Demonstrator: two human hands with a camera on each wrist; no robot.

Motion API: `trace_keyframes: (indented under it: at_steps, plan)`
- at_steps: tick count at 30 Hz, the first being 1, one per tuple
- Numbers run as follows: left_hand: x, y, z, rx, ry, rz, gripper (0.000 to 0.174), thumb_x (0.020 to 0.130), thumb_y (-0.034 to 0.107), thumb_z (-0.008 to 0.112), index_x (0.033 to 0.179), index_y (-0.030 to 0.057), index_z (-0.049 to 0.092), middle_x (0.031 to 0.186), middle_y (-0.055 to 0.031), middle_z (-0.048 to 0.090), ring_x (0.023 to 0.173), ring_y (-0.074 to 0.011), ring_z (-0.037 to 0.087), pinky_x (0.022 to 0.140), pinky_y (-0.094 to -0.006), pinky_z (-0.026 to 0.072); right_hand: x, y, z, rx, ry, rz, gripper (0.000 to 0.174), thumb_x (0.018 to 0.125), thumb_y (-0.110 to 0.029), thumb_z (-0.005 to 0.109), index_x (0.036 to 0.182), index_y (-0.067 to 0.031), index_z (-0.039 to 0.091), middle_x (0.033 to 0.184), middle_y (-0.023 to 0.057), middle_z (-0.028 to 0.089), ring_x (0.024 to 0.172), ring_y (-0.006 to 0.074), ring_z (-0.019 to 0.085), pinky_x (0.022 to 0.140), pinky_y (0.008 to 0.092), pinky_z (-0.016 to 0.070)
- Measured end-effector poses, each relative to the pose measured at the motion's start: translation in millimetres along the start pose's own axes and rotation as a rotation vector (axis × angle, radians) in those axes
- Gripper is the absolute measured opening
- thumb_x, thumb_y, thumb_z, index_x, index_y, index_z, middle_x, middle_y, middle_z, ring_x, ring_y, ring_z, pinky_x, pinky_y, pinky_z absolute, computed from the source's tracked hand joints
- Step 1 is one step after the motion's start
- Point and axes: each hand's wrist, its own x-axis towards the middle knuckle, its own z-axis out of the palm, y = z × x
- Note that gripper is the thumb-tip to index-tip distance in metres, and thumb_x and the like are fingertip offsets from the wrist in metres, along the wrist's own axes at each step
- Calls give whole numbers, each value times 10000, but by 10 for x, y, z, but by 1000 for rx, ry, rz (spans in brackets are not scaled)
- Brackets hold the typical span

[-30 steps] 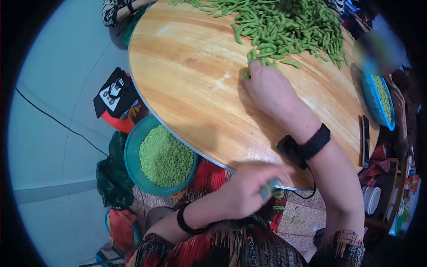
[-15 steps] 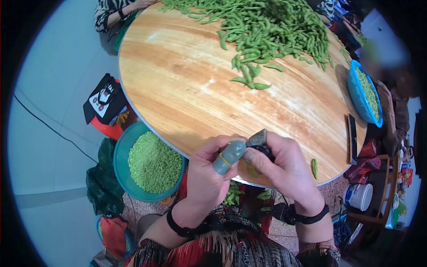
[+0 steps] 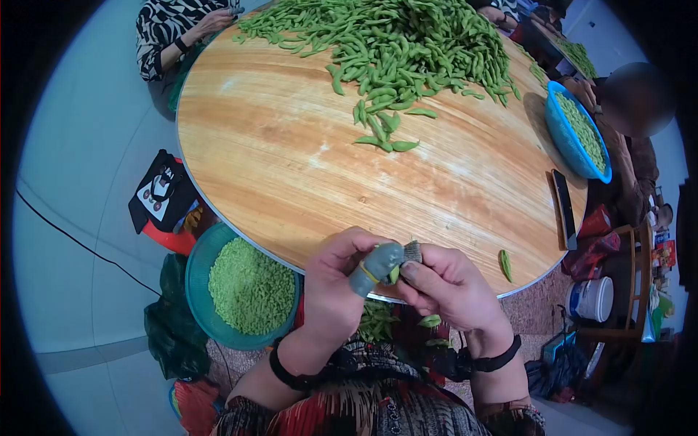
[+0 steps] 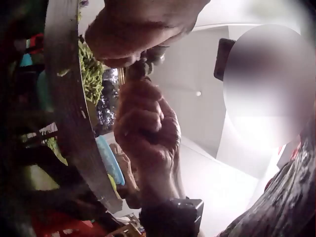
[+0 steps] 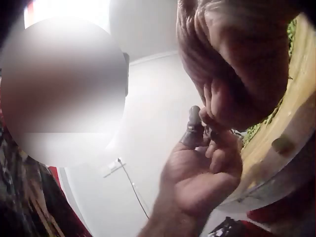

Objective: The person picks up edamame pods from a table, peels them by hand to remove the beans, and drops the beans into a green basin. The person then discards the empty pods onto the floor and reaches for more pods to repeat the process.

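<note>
Left hand [image 3: 331, 289], its thumb sheathed in a grey cap [image 3: 374, 263], and right hand [image 3: 454, 287] meet at the near edge of the round table [image 3: 291, 174]; both pinch one green pod [image 3: 393, 275] between curled fingers. The heap of pods [image 3: 400, 43] lies well apart at the far side; a teal basin [image 3: 195, 280] of shelled beans stands below the table edge, left of the hands.

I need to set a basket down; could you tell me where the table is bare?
The table is bare from the pod pile to the left hand and right hand at the near rim, widest leftward. Crowded: the far side, and the right rim with blue basket, phone, stray pod.
</note>
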Motion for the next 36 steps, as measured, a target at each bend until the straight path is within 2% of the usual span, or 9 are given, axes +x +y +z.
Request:
trace_keyframes:
  at_steps: [6, 12, 18, 22, 25, 29, 31, 35, 36]
  plan:
    - [123, 108, -3, -288, -139, -170, 196, 786, -9, 612, 981, -15, 589, 909, -69, 596, 689, -79, 540, 589, -183, 411, -1, -69, 41, 541, -25, 164, 182, 947, -149, 460, 810, -60, 542, 612, -60, 463, 494, 15, 351, 430, 164, 251]
    - [158, 19, 115, 386, 52, -71, 232, 822, -32, 575, 1053, -16, 582, 889, -47, 608, 726, -50, 557, 502, -158, 355, 148, 154, 27, -458, 361, -356, 157, 883, -103, 545, 764, -1, 532, 578, 71, 496, 514, 84, 468, 463, 256, 385]
    - [202, -11, 105, -142, 98, -307, 248, 880, 22, 506, 1116, -17, 569, 803, -33, 594, 647, -48, 527, 450, -143, 309, 204, 78, 173, -677, 626, -434, 108, 834, -69, 572, 767, 5, 532, 649, 183, 568, 578, 347, 574, 517, 350, 450]
    - [206, -12, 44, -218, 100, -324, 262, 887, 25, 481, 1133, -21, 559, 784, -37, 588, 611, -56, 507, 447, -148, 307, 224, 127, 208, -841, 664, -508, 90, 827, -61, 581, 772, -2, 539, 652, 177, 559, 580, 333, 577, 515, 357, 449]
    - [117, 114, -65, -183, 106, -382, 282, 873, 2, 481, 1145, -22, 553, 812, -48, 588, 603, -60, 498, 450, -151, 312, 194, 116, 247, -720, 610, -484, 99, 828, -57, 586, 761, 0, 540, 642, 170, 554, 553, 307, 563, 511, 337, 445]
    - [-69, 486, -568, 167, 215, -118, 296, 861, 32, 502, 1146, -34, 548, 887, -72, 595, 627, -61, 498, 470, -151, 335, 6, 55, 137, -460, 430, -299, 62, 813, -37, 595, 791, 21, 589, 618, 105, 567, 532, 116, 525, 503, 257, 412]
    - [-220, 652, -1158, 207, 283, 11, 306, 863, 72, 523, 1149, -35, 545, 887, -76, 596, 635, -57, 490, 493, -131, 341, -106, -31, 17, -535, 144, -226, 70, 793, -45, 612, 776, 22, 607, 619, 107, 582, 532, 126, 549, 502, 251, 413]
    - [-669, 422, -2608, 795, 403, -465, 215, 848, 88, 562, 1018, -19, 638, 972, -81, 640, 744, -122, 593, 634, -231, 463, -176, 132, -116, -666, -300, -211, 173, 773, -196, 691, 770, -36, 627, 608, 102, 566, 536, 270, 556, 505, 309, 430]
    - [-826, 208, -2987, 1218, 288, -293, 204, 829, 98, 586, 995, -2, 652, 942, -99, 653, 767, -159, 615, 666, -258, 476, -179, 117, -27, -654, -285, -136, 200, 776, -230, 688, 746, -52, 602, 581, 108, 529, 536, 313, 525, 501, 346, 420]
